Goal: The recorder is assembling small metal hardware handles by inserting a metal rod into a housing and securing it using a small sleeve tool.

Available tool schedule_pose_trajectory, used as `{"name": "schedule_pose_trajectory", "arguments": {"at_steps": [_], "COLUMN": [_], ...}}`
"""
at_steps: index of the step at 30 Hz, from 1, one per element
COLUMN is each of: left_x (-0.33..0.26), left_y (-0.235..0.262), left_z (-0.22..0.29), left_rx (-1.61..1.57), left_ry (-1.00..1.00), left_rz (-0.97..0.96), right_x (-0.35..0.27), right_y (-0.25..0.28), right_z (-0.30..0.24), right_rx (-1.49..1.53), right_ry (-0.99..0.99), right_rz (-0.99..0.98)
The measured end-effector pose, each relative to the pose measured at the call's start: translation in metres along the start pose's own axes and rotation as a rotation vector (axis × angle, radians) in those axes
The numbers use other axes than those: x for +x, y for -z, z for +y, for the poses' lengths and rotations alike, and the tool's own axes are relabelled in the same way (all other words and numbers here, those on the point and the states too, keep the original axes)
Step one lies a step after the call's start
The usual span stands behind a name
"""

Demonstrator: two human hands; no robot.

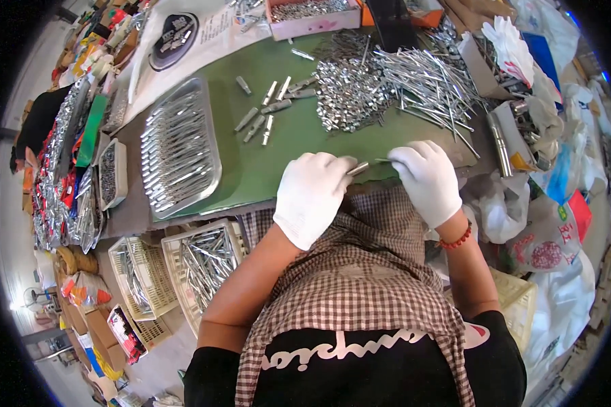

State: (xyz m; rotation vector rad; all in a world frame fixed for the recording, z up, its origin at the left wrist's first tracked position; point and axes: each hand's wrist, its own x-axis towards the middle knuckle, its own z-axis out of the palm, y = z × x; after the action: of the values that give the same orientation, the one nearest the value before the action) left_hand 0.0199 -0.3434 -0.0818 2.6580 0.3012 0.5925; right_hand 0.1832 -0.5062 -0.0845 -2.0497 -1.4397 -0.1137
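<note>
Mid-frame, the left hand (311,193) is gripping a metal tube (358,169); the right hand (428,180), apart, is pinching a thin piece (381,160). White lettering (341,349) is crossing the shirt (360,383), bottom centre.

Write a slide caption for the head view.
At a green worktop, the gloved left hand holds a metal piece near the gloved right hand.

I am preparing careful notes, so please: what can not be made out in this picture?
In the head view:
Tube: one end hidden by the left hand.
Thin piece: partly covered by the right hand, shape unclear.
Small parts: too small and heaped to count.
Pink box: far side cut off by the upper edge.
</note>
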Motion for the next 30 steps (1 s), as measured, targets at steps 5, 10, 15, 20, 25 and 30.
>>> {"name": "schedule_pose_trajectory", "arguments": {"at_steps": [5, 10, 15, 20, 25, 30], "left_x": [-0.001, 0.002, 0.001, -0.001, -0.001, -0.001], "left_y": [-0.006, -0.012, -0.018, -0.020, -0.021, -0.021], "left_z": [0.011, 0.015, 0.017, 0.015, 0.014, 0.013], "left_rx": [-0.080, -0.074, -0.034, -0.007, 0.030, 0.024], "left_ry": [0.079, 0.114, 0.128, 0.103, 0.108, 0.095], "left_rz": [0.049, 0.059, 0.075, 0.116, 0.108, 0.110], "right_x": [0.002, 0.002, 0.005, 0.008, 0.013, 0.022], "right_y": [-0.003, -0.005, -0.004, -0.005, -0.004, -0.011], "right_z": [0.005, 0.007, 0.005, 0.006, 0.005, 0.012], "right_rx": [-0.035, -0.004, -0.019, -0.032, -0.064, 0.015], "right_ry": [0.055, 0.060, 0.085, 0.086, 0.139, 0.014], "right_rz": [-0.022, 0.008, -0.011, -0.035, -0.035, 0.040]}}
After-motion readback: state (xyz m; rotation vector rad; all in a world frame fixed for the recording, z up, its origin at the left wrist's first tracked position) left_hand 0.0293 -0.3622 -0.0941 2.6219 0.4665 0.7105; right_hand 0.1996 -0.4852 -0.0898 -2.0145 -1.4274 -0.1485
